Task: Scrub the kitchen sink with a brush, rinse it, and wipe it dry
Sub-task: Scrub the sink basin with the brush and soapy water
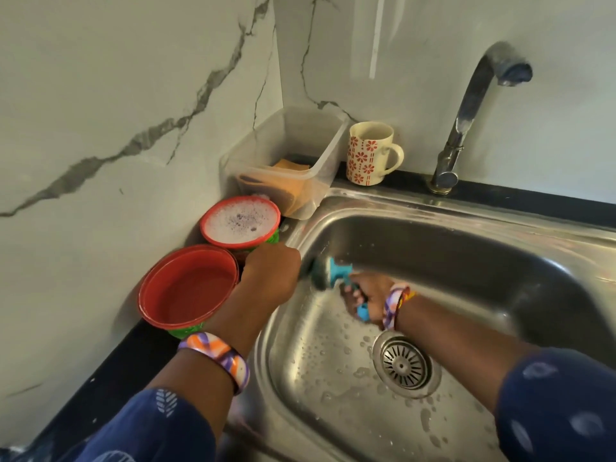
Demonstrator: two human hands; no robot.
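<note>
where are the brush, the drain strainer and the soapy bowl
brush (333, 270), head view, on the teal back of its head
drain strainer (404, 365), head view, on its slotted middle
soapy bowl (240, 220), head view, on the foam inside it

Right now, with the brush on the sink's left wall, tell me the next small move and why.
Probably draw the brush down the left wall toward the drain. The right hand grips its handle, bristles against the upper wall; the sink floor shows only droplets, no foam. The left hand rests at the rim.
</note>
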